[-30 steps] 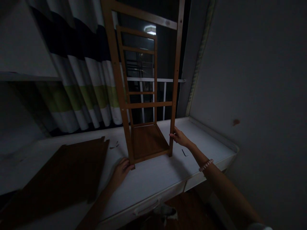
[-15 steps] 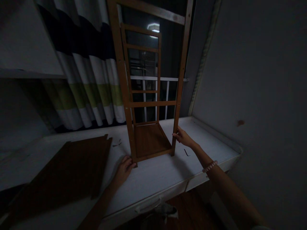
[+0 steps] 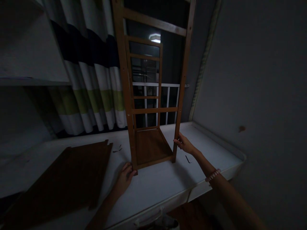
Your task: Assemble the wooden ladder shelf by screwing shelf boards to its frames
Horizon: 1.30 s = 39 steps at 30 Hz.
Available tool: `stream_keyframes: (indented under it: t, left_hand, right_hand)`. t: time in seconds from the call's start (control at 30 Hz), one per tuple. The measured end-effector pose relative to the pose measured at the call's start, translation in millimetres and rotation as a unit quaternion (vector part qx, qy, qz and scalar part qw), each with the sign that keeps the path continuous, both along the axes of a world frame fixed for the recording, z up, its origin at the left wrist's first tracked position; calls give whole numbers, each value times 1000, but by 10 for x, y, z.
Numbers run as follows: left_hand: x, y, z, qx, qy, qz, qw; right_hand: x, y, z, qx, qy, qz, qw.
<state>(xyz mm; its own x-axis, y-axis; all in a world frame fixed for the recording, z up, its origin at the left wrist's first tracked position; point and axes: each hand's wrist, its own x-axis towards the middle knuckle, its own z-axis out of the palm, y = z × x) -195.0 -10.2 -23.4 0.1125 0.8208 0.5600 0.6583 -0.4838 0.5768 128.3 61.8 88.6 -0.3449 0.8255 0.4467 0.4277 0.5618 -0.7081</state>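
A tall brown wooden shelf frame stands upright on the white desktop, with a single brown board fitted at its bottom. My left hand is closed on the foot of its front left post. Higher up, the fingers of my right hand wrap round the front right post, a little above its foot. Above the bottom board the frame shows only rails and posts. Its top runs out of view.
Dark brown boards lie on the desktop at the left. Small dark strips lie right of the frame. Behind are a striped curtain and a window with white bars; a wall closes off the right.
The whole scene sits slightly lower in view, as the camera has tilted up a little. Both hands keep their places on the shelf frame, which stands as before.
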Motion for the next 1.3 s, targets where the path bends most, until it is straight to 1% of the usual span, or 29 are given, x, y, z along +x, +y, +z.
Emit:
stream_keyframes:
  t: [0.13,0.23,0.33,0.47,0.67,0.8,0.87,0.97,1.03,1.17,1.3]
  left_hand:
    - [-41,39,-61,10,-2,5,1000]
    - [-65,67,-89,14,-4,9,1000]
    - [-63,70,-75,11,-5,12,1000]
    - [-40,55,-22,-2,2,4,1000]
    - [-40,46,-3,3,7,-9,1000]
    - [-47,53,-25,-21,-20,-26,999]
    - [-48,62,-47,-43,-53,-34,997]
    - [-43,75,-84,-74,-106,-49,990]
    - [-36,74,-97,-86,-124,-53,987]
    - [-19,50,-75,-94,-127,-52,986]
    - [-10,38,-50,-93,-120,-50,987]
  right_hand:
    - [-3,57,-62,14,13,4,1000]
    - [14,83,-127,-15,6,26,1000]
    - [26,67,-208,-58,-1,44,997]
    - [32,10,-336,-98,-10,53,994]
    - [60,4,-578,-105,-27,58,992]
    - [66,27,-709,-108,-54,46,992]
    - [63,24,-739,-124,-71,41,989]
    - [56,-1,-735,-141,-86,32,986]
    - [53,-22,-715,-133,-90,22,987]
    - [65,-39,-702,-97,-107,9,989]
    - [89,-23,-738,-68,-118,22,990]
